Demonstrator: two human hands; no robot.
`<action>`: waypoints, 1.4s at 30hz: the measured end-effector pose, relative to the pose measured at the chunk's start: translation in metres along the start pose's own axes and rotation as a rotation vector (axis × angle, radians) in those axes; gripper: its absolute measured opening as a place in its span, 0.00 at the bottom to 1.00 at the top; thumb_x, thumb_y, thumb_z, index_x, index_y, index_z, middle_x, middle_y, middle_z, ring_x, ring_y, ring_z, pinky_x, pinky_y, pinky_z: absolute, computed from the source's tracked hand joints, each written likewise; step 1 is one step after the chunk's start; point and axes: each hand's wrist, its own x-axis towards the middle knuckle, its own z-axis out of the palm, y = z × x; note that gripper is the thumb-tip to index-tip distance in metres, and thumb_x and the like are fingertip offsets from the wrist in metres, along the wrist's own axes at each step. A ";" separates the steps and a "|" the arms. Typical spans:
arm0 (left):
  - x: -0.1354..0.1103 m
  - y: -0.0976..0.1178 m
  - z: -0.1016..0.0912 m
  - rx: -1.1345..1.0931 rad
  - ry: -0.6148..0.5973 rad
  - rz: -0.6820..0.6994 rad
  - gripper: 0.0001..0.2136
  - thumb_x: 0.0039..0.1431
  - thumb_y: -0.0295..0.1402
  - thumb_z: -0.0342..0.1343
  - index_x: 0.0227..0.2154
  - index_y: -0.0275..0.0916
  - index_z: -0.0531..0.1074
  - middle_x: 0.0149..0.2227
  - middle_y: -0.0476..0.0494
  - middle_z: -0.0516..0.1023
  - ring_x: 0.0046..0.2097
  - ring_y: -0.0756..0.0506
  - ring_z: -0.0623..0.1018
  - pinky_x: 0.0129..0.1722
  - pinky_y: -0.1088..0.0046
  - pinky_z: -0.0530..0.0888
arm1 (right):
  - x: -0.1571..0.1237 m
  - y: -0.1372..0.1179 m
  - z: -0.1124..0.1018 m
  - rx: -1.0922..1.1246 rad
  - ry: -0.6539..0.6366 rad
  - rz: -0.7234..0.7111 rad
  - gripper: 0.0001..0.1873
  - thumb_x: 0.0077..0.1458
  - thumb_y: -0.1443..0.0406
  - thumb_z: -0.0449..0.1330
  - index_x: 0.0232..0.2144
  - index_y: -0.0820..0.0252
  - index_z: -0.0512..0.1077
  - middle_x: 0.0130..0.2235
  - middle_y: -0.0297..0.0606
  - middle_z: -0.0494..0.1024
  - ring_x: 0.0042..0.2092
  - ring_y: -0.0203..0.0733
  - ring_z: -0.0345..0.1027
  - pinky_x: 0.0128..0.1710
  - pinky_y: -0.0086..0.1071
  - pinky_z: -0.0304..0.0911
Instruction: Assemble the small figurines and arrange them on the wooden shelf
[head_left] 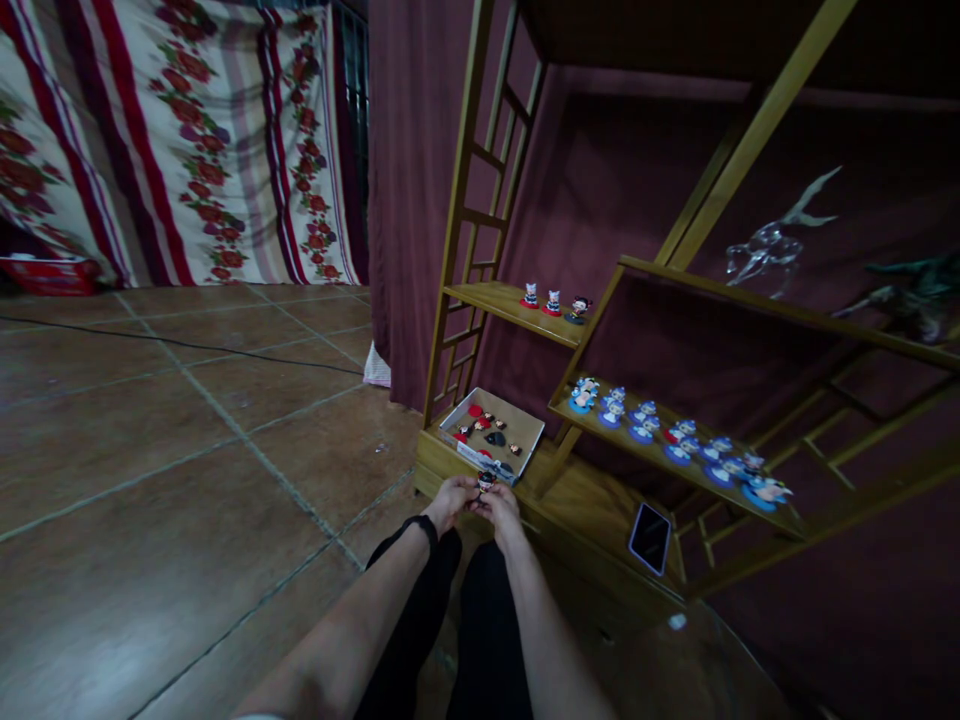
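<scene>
Both my hands meet just in front of the lowest wooden shelf. My left hand (450, 502) and my right hand (501, 508) are closed together on a small dark-haired figurine (486, 482), pinched between the fingertips. A black band circles my left wrist. Right behind the hands lies a shallow cardboard box (525, 428) with several small figurine pieces, red and black. My dark trouser legs show below my forearms.
A wooden shelf unit (517, 305) holds three small figurines (553, 302) on an upper ledge and several blue-based figurines (675, 445) on a lower one. A phone (649, 537) lies on the bottom board. Glass ornaments (772, 245) stand on the right shelf. Tiled floor and a floral cloth lie left.
</scene>
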 end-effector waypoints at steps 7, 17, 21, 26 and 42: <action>-0.002 0.003 0.000 -0.005 -0.006 -0.026 0.08 0.42 0.20 0.61 0.25 0.32 0.68 0.18 0.49 0.72 0.18 0.53 0.71 0.21 0.79 0.69 | 0.000 0.000 0.000 0.005 0.016 -0.008 0.11 0.32 0.69 0.59 0.23 0.57 0.62 0.19 0.25 0.71 0.20 0.34 0.66 0.25 0.30 0.65; -0.009 0.012 -0.001 -0.053 -0.058 -0.049 0.08 0.42 0.26 0.63 0.25 0.32 0.69 0.21 0.46 0.74 0.22 0.51 0.74 0.23 0.78 0.71 | -0.003 -0.006 -0.004 0.013 -0.063 0.020 0.09 0.35 0.64 0.60 0.24 0.59 0.66 0.22 0.30 0.74 0.24 0.35 0.69 0.27 0.29 0.65; -0.010 0.012 -0.002 -0.046 -0.114 -0.025 0.09 0.41 0.28 0.65 0.25 0.32 0.71 0.22 0.44 0.75 0.23 0.51 0.74 0.23 0.79 0.70 | -0.003 -0.006 -0.007 0.029 -0.060 0.015 0.11 0.38 0.60 0.61 0.26 0.59 0.68 0.23 0.31 0.75 0.25 0.36 0.70 0.27 0.29 0.65; -0.009 0.010 -0.003 -0.040 -0.080 -0.025 0.11 0.38 0.27 0.66 0.25 0.32 0.70 0.21 0.46 0.74 0.22 0.52 0.74 0.23 0.79 0.70 | -0.005 -0.007 -0.007 0.047 -0.070 0.015 0.12 0.37 0.59 0.63 0.26 0.60 0.68 0.22 0.32 0.75 0.24 0.35 0.70 0.27 0.28 0.64; -0.005 0.007 -0.002 -0.031 -0.043 -0.001 0.06 0.46 0.24 0.60 0.28 0.33 0.69 0.24 0.45 0.76 0.23 0.52 0.75 0.25 0.78 0.72 | 0.001 -0.004 -0.010 0.121 -0.061 0.026 0.11 0.37 0.63 0.63 0.27 0.60 0.70 0.26 0.34 0.77 0.27 0.35 0.70 0.28 0.27 0.64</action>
